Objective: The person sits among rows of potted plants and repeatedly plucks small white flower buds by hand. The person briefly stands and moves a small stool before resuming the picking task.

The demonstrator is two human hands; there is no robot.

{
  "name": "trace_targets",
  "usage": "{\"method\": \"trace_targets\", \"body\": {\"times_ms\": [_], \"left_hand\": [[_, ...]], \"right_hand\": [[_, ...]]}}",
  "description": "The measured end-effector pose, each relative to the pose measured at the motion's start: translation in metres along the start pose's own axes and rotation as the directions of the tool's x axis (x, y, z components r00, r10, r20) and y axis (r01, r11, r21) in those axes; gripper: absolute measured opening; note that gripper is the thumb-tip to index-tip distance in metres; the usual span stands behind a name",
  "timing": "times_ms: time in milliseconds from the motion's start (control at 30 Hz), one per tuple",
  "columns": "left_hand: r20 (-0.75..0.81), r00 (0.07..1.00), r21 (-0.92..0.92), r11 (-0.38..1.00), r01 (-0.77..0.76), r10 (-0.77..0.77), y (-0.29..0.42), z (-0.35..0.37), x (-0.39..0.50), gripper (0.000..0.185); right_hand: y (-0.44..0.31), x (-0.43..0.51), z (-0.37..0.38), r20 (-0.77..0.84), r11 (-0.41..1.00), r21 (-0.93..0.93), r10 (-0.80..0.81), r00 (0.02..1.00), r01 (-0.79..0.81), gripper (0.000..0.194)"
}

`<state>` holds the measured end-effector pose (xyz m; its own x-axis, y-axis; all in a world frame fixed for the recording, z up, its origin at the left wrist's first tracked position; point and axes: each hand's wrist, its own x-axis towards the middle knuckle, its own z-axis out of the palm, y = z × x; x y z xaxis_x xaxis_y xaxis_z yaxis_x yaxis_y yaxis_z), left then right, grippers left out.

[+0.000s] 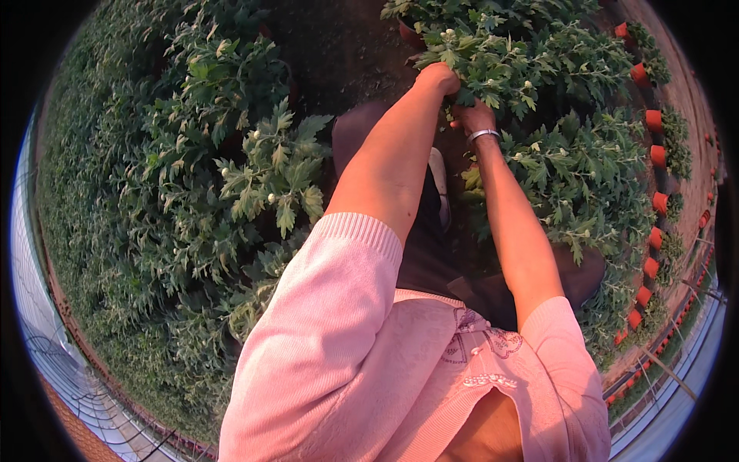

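Note:
A leafy chrysanthemum plant (pixel 508 63) with pale buds stands ahead of me, slightly to the right. My left hand (pixel 441 78) reaches to the near edge of its foliage, its fingers bent down and mostly hidden by the hand itself and the leaves. Just below and to the right, my right hand (pixel 476 118) is under the same leaves with curled fingers. A silvery bracelet (pixel 483 134) circles that wrist. Whether either hand grips a stem or leaf is hidden. Part of a reddish pot (pixel 411 34) shows beside the foliage.
Dense rows of similar plants (pixel 173 173) fill the left side, and a budded plant (pixel 277 167) leans close to my left arm. More foliage (pixel 577 179) borders my right arm. Dark soil (pixel 340 52) runs between the rows. Orange-red pots (pixel 657 156) line the far right.

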<state>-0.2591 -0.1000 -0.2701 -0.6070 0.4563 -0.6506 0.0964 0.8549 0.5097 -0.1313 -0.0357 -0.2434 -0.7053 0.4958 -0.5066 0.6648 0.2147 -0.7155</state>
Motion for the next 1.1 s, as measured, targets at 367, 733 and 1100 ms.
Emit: {"method": "trace_targets", "body": {"times_ms": [367,733,1100], "left_hand": [[-0.117,0.992,-0.046,0.997,-0.062,0.056,0.011,-0.019,-0.036,0.034],[-0.570,0.821,-0.339,0.897,-0.285,0.045,-0.005,-0.107,-0.101,0.040],[-0.598,0.775,-0.063,0.952,-0.300,0.205,0.006,-0.086,-0.076,0.031]], "right_hand": [[-0.037,-0.014,-0.024,0.034,0.728,-0.537,-0.487,0.873,0.427,0.021],[-0.138,0.003,-0.043,0.009,0.676,-0.427,-0.661,0.750,0.601,0.031],[-0.131,0.027,-0.031,0.134,0.474,-0.706,-0.641,0.756,0.527,0.024]]}}
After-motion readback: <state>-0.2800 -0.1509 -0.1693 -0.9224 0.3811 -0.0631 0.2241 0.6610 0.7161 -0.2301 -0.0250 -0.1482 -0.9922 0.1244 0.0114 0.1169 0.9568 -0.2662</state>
